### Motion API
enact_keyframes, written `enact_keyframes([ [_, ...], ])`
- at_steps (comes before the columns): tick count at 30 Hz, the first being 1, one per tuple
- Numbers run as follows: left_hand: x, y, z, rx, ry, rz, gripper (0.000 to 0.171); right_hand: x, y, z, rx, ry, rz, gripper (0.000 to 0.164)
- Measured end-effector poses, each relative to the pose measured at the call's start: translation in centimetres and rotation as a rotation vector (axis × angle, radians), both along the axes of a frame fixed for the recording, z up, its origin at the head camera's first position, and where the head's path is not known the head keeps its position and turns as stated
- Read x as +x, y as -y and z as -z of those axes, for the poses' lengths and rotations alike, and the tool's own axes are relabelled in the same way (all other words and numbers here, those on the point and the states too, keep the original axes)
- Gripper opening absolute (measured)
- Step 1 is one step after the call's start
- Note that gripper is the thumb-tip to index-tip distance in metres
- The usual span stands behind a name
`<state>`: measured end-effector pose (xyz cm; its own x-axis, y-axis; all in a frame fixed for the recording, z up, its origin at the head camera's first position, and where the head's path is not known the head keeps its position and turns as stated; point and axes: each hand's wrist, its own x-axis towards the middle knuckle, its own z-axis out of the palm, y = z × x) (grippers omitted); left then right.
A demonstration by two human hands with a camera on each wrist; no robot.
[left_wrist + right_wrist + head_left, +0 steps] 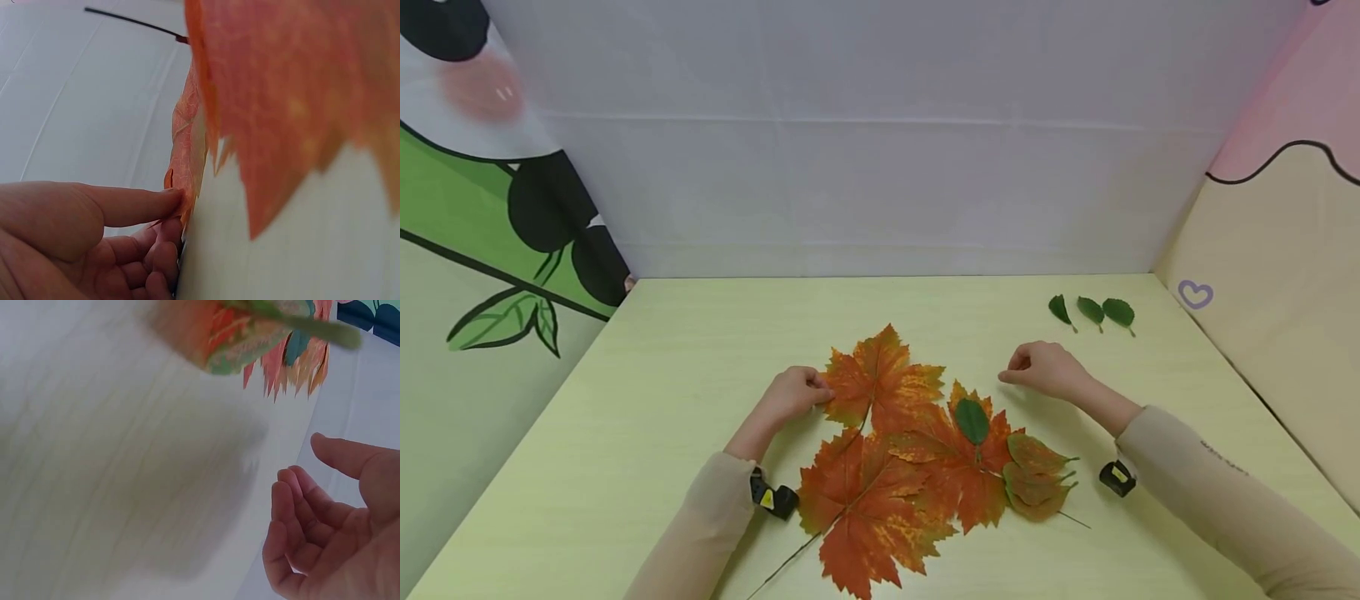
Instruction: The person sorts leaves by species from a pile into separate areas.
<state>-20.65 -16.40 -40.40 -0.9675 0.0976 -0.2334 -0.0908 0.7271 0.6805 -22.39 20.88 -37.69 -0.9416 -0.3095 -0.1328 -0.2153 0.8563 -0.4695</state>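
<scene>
At the left edge of the upper orange maple leaf (880, 375), my left hand (793, 392) pinches the leaf's rim between thumb and fingers. The left wrist view shows this grip on the leaf edge (185, 150) close up. Two more maple leaves overlap it: a lower-left leaf (868, 517) with a long dark stem, and a right leaf (955, 487). A small green leaf (972, 421) lies on the right one. My right hand (1047, 369) is above the table to the right of the leaves, thumb and loosely bent fingers apart, holding nothing.
Several smaller orange-green leaves (1037, 475) lie fanned against the right maple leaf. Three small green leaves (1118, 312) lie in a row at the far right of the pale table (662, 400). A white cloth wall (880, 192) borders the back, with printed panels (1285, 242) at the sides.
</scene>
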Motion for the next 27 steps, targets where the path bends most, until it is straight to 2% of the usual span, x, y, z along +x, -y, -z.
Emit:
enact_keyframes([
  [5, 0.0, 0.1, 0.1, 0.002, 0.001, 0.0, 0.014, 0.9, 1.1, -0.1, -0.002, 0.036, -0.077, 0.027],
  [10, 0.0, 0.1, 0.1, 0.019, -0.004, -0.001, 0.014, 1.6, 2.0, -0.1, 0.02, 0.088, -0.112, 0.033],
  [17, 0.0, 0.3, 0.3, 0.022, -0.021, 0.017, 0.014, 2.1, 2.8, 0.1, 0.11, 0.114, -0.12, 0.046],
  [27, -0.1, 0.3, 0.5, 0.018, -0.029, 0.02, 0.014, 2.2, 3.3, 0.7, 0.158, 0.107, -0.105, 0.048],
])
